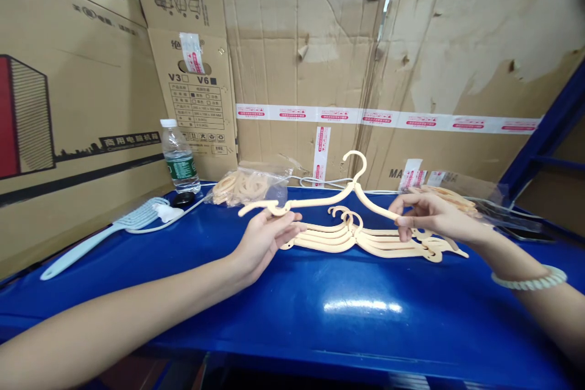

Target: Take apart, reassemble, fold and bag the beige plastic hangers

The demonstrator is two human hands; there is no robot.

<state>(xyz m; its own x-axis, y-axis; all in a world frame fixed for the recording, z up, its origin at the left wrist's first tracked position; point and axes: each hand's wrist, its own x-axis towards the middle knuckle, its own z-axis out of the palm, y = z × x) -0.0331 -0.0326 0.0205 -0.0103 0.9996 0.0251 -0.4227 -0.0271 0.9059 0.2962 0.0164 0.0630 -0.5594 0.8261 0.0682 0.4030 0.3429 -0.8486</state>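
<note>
A cream plastic clothes hanger (324, 200) is held up above the table, its hook pointing upward. My left hand (267, 241) grips it near its left end, the thumb beside the curved notch. My right hand (425, 214) pinches its right arm, with thumb and fingers closed; the hanger's right tip is hidden behind that hand. Just below and behind lies a stack of several matching hangers (329, 248), flat on the blue table (292, 311) with their hooks together.
At the left are a light blue fly swatter (86, 250), a water bottle (180, 161) and a small black round object (183, 199). Clear bags of cream plastic parts (242, 187) lie at the back. Cardboard (292, 67) walls the rear; a white cable (158, 230) crosses the table.
</note>
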